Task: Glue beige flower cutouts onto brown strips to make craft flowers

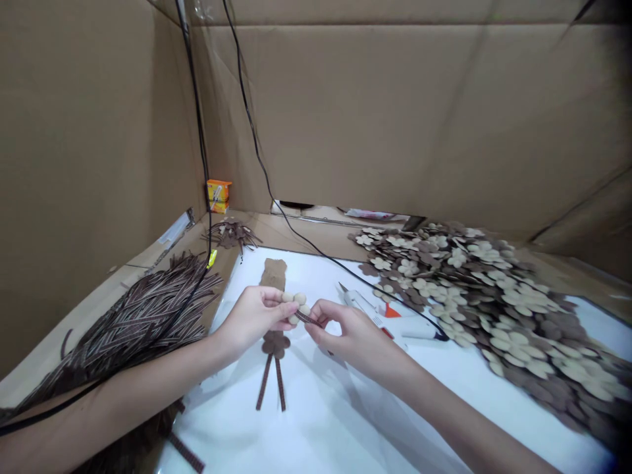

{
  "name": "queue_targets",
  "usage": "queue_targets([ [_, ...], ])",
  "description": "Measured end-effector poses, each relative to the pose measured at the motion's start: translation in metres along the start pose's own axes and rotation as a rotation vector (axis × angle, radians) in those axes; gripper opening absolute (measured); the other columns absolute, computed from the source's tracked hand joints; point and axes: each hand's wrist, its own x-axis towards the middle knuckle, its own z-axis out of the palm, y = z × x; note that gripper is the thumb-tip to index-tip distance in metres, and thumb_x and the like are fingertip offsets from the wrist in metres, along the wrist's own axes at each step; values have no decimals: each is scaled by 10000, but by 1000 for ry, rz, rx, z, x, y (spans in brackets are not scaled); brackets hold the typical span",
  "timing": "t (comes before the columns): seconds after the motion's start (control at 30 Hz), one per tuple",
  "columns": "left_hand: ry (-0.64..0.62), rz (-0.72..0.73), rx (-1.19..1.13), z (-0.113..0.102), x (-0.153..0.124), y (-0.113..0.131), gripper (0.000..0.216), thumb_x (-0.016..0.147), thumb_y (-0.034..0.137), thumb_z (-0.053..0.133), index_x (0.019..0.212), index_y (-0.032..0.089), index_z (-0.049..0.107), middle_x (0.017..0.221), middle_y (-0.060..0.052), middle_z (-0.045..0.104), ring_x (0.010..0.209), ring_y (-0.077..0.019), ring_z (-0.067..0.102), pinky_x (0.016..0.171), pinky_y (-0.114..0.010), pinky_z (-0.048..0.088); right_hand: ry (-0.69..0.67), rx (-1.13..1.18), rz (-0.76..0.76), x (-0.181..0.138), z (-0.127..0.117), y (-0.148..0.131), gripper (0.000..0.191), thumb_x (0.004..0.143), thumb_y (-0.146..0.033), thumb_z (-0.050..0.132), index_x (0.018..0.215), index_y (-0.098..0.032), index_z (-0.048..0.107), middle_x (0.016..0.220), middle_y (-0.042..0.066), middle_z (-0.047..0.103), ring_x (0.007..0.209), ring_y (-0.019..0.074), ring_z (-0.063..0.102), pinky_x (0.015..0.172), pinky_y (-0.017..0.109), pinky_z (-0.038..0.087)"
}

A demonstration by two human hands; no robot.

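Observation:
My left hand pinches a small beige flower-shaped cutout over the white table top. Facing it, my right hand is closed on the end of a short brown striped strip that meets the flower. Just under the hands lies a brown flower cutout with two brown strips trailing toward me. A brown piece rests flat on the table behind the hands.
A white glue gun with a black cord lies right of my hands. A big heap of beige and brown flower cutouts fills the right side. Brown striped strips are piled at left. Cardboard walls enclose the area; a small orange box sits in the corner.

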Motion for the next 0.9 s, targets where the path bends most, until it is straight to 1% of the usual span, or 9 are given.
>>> queue_targets([
  [0.1, 4, 8, -22, 1, -1, 0, 327, 566, 376, 767, 697, 102, 646, 637, -32, 644, 610, -113, 617, 637, -230, 516, 6, 15, -8, 0, 2, 3, 129, 793, -307, 470, 740, -206, 530, 708, -28, 587, 550, 105, 501, 533, 224, 369],
  [0.23, -24, 11, -56, 2, -2, 0, 378, 552, 413, 763, 708, 92, 641, 683, -46, 653, 626, -114, 623, 664, -236, 518, -2, 36, -30, 0, 1, 2, 132, 788, -306, 486, 746, -198, 548, 710, -16, 608, 603, 122, 541, 579, 234, 392],
  [0.33, -8, 5, -51, 3, -2, 0, 388, 544, 417, 766, 717, 92, 642, 701, -54, 660, 631, -120, 627, 666, -241, 517, -13, 99, -39, 1, 1, 2, 181, 809, -346, 481, 779, -191, 570, 745, 3, 633, 678, 140, 567, 608, 238, 403],
  [0.4, -8, 4, -52, 3, -2, 0, 379, 553, 410, 766, 721, 94, 642, 716, -58, 664, 650, -125, 631, 690, -254, 519, -2, 118, -40, 2, 1, 3, 229, 825, -376, 468, 756, -186, 575, 746, 8, 635, 679, 141, 562, 595, 238, 396],
  [0.53, -53, 0, -76, 1, -4, 1, 347, 583, 396, 755, 723, 96, 651, 746, -64, 674, 692, -136, 638, 747, -280, 515, 12, 153, -34, 4, 2, 6, 265, 826, -404, 473, 716, -183, 567, 722, 1, 622, 649, 134, 543, 570, 235, 387],
  [0.67, -109, -34, -92, -1, -5, 3, 319, 599, 383, 749, 737, 108, 665, 762, -58, 680, 729, -148, 649, 790, -295, 504, 4, 224, -26, 5, 2, 9, 260, 811, -407, 501, 700, -179, 559, 737, 12, 634, 731, 157, 564, 657, 264, 416],
  [0.73, -121, -54, -96, -2, -6, 5, 297, 604, 361, 753, 741, 111, 670, 763, -57, 684, 742, -145, 651, 804, -282, 496, 3, 269, -20, 5, 2, 12, 266, 800, -416, 517, 692, -176, 553, 740, 21, 637, 752, 169, 573, 689, 281, 421],
  [0.8, -126, -61, -78, -2, -6, 7, 276, 612, 341, 752, 745, 112, 676, 756, -56, 684, 739, -138, 650, 797, -263, 494, 0, 338, -13, 6, 3, 15, 274, 789, -434, 532, 702, -175, 545, 754, 28, 636, 763, 175, 579, 689, 284, 427],
  [0.9, -117, -55, -33, -2, -6, 7, 267, 634, 330, 740, 779, 113, 685, 773, -59, 686, 737, -132, 647, 762, -237, 500, -59, 489, 3, 7, 6, 18, 282, 771, -457, 557, 790, -176, 541, 788, 31, 631, 773, 171, 581, 676, 274, 428],
])
